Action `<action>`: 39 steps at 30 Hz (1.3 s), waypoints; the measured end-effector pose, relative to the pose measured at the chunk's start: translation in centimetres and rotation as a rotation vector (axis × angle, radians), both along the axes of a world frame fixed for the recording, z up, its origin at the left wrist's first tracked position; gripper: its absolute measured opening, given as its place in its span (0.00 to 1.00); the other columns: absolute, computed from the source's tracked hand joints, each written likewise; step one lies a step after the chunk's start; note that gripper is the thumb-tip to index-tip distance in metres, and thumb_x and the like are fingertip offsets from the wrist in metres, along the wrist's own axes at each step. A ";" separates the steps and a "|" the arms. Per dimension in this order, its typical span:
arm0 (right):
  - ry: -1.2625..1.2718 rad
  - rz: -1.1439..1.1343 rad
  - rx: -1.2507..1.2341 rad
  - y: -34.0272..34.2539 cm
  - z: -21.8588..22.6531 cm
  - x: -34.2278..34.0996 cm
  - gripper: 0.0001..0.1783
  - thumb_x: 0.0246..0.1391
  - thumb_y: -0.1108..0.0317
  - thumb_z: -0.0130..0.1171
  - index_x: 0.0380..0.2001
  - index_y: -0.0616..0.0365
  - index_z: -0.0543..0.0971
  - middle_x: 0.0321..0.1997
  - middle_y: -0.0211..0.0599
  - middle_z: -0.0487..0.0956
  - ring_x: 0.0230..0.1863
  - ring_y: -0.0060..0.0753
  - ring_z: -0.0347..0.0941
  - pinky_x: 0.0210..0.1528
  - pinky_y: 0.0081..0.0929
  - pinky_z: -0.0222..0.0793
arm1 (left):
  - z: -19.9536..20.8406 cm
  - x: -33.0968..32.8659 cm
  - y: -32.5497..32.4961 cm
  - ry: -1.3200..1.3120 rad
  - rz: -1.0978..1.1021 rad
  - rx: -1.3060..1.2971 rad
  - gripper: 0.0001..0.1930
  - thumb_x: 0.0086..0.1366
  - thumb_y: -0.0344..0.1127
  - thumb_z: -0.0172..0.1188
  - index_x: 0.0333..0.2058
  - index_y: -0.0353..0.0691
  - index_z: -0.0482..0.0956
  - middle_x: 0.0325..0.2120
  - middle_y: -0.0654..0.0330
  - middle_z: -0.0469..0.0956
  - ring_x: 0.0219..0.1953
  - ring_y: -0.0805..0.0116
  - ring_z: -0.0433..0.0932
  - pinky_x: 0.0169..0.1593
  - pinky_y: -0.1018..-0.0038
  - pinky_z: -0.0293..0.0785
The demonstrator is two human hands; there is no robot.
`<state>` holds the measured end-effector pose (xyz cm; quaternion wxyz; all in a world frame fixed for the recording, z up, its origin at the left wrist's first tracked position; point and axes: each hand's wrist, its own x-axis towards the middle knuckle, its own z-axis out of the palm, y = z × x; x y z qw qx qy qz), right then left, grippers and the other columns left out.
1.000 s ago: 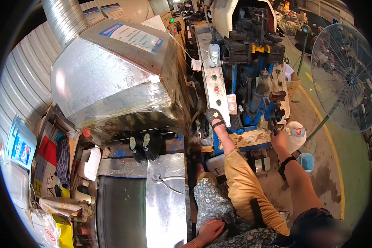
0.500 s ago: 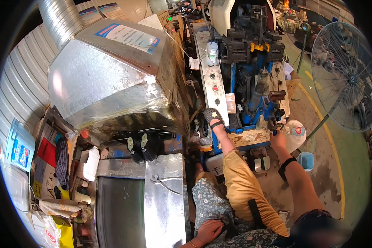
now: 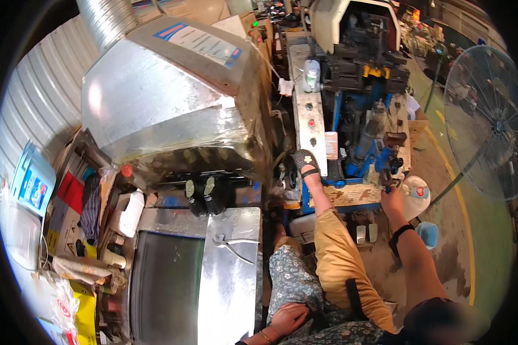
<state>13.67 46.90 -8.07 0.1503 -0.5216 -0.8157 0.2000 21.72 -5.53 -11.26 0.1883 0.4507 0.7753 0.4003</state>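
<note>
My left hand (image 3: 290, 317) lies on my lap over a floral apron (image 3: 293, 276), its fingers laid flat and nothing visible in them. My right arm stretches forward to the front right of a blue and black machine (image 3: 365, 115). There my right hand (image 3: 392, 199) is closed at a small dark part below a reddish-brown block (image 3: 395, 139); what the fingers grip is mostly hidden. One of my feet, in a dark clog (image 3: 306, 163) with a yellow flower, rests against the machine's front left corner, beside a pale panel with buttons (image 3: 311, 122).
Left of my legs is a dark conveyor belt (image 3: 167, 287) with pliers (image 3: 233, 246) on the metal sheet beside it. Two black shoe-shaped pieces (image 3: 216, 194) stand beneath a metal hood (image 3: 155, 92). A fan (image 3: 492, 123), white jug (image 3: 415, 198) and blue tub (image 3: 427, 234) are at right.
My view has shifted, so the machine, hood and fan appear farther right and somewhat lower. Both hands keep the same places, on my lap and at the machine.
</note>
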 end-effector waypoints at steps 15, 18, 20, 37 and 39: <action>-0.199 0.152 0.105 6.4 -6.2 -1.6 0.25 0.60 0.52 0.54 0.50 0.62 0.78 0.45 0.52 0.81 0.41 0.52 0.78 0.43 0.48 0.75 | 2.6 -1.0 -9.3 0.159 0.576 0.307 0.04 0.60 0.30 0.59 0.33 0.38 0.78 0.40 0.53 0.79 0.44 0.52 0.76 0.47 0.60 0.73; -0.176 0.219 0.054 9.7 -8.2 -2.1 0.27 0.63 0.48 0.50 0.50 0.62 0.79 0.46 0.52 0.80 0.41 0.50 0.79 0.43 0.46 0.76 | 4.3 0.7 -19.8 0.406 1.186 -0.006 0.07 0.53 0.31 0.61 0.33 0.39 0.78 0.36 0.53 0.79 0.40 0.49 0.75 0.46 0.57 0.71; -0.340 0.197 0.149 11.2 -9.1 -2.4 0.26 0.65 0.52 0.47 0.57 0.59 0.73 0.47 0.50 0.81 0.42 0.46 0.79 0.43 0.43 0.76 | 5.9 5.5 -29.6 0.524 1.552 -0.560 0.14 0.51 0.37 0.63 0.37 0.38 0.79 0.40 0.50 0.78 0.47 0.48 0.74 0.53 0.54 0.67; -1.339 0.873 0.814 -0.9 -2.0 -7.7 0.24 0.64 0.57 0.50 0.58 0.58 0.70 0.47 0.40 0.81 0.39 0.36 0.79 0.32 0.34 0.75 | -0.6 54.1 -36.9 -0.115 3.146 0.126 0.48 0.50 0.58 0.70 0.55 0.19 0.67 0.53 0.39 0.73 0.57 0.48 0.72 0.60 0.62 0.66; -1.265 0.868 0.814 -12.4 4.0 -10.6 0.24 0.63 0.56 0.50 0.57 0.58 0.71 0.47 0.41 0.81 0.39 0.37 0.79 0.33 0.35 0.75 | -0.2 52.1 -35.4 -0.105 3.261 -0.282 0.48 0.48 0.59 0.71 0.54 0.20 0.68 0.52 0.38 0.74 0.55 0.47 0.74 0.59 0.62 0.67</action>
